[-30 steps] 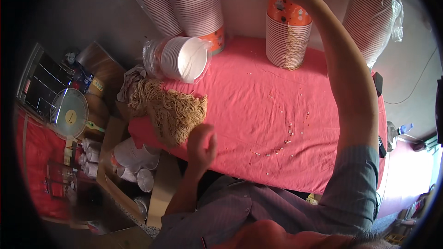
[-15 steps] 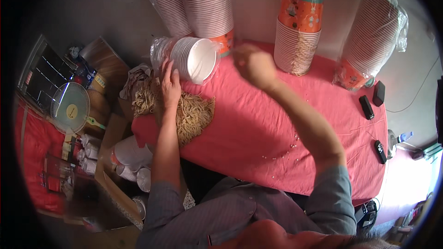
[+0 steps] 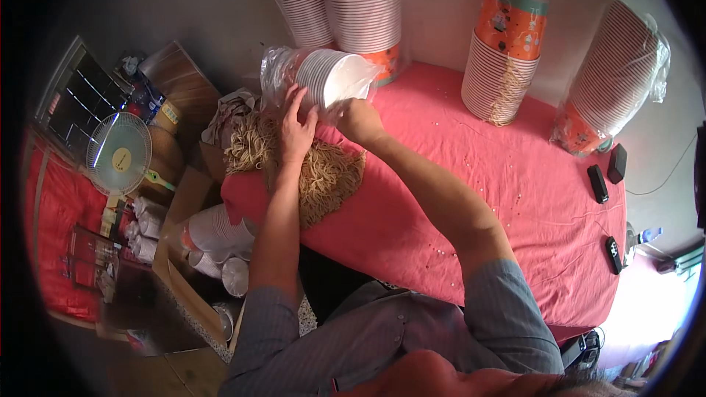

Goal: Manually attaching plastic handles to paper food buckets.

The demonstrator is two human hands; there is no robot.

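Note:
A stack of white paper tubs (image 3: 318,73) lies on its side on the red cloth, with its open mouth toward the right. A clear plastic bag (image 3: 275,77) wraps the stack, and its loose edge hangs around the mouth. My left hand (image 3: 298,132) rests against the near side of the stack, fingers spread apart on the plastic. At the lower rim of the mouth, my right hand (image 3: 359,122) is closed on the bag's edge; its fingertips are partly hidden. Beneath my left forearm is a heap of tan string (image 3: 331,180).
Tall stacks of tubs (image 3: 360,7) stand behind the bag. Farther right are an orange-printed stack (image 3: 507,44) and a bagged, leaning stack (image 3: 607,73). Small black devices (image 3: 598,184) lie on the red tablecloth (image 3: 412,213) at the right. A cardboard box (image 3: 176,265) with tubs stands at lower left.
My right hand has moved left and down from above the cloth to the bag's mouth and closed on its edge. My left hand stays on the stack. The whole view has shifted slightly.

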